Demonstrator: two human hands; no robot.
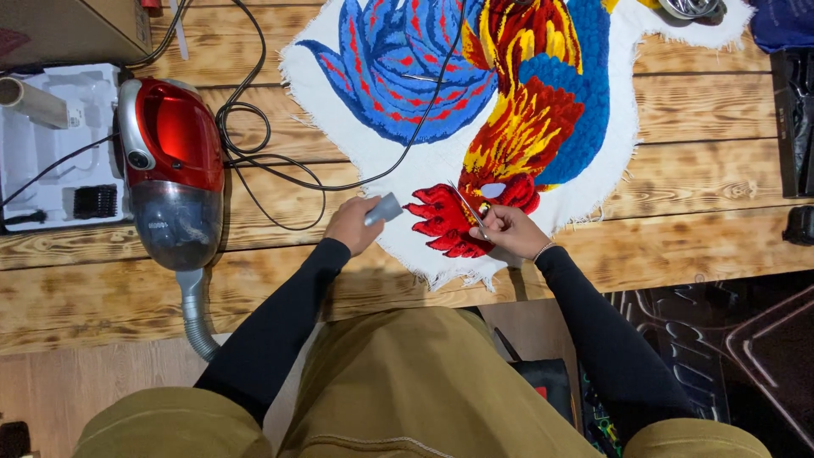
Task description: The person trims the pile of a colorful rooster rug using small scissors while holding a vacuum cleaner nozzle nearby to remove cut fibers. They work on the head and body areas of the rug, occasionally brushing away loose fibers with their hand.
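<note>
Close to the near edge of the wooden desk (102, 288), a tufted rug (509, 110) shaped as a rooster in blue, red and yellow pile on white backing lies flat, its red comb end reaching almost to the edge in front of the person. The right hand (507, 231) is closed around small scissors (469, 210), the blades angled up into the red pile beside the pale eye patch. The left hand (352, 225) is wrapped around a grey nozzle-like tool (384, 208), just beside the rug's frayed white border. The rug looks soft and floppy, probably light for its spread, with a loose fringe that would likely fray or snag if tugged; it seems best held flat by pressing on the backing margin or lifted by two edges at once, not by the pile. The scissors are rigid and sharp at the tip, and are safest taken by the handle loops. Further out, a black cable (254, 144) snakes over the rug and boards toward the left side, where a red and grey canister vacuum cleaner (170, 170) sits with its ribbed hose (193, 314) dropping over the near edge. A white moulded tray (51, 161) holding a black comb attachment lies at the far left, and dark items rest at the right edge.
</note>
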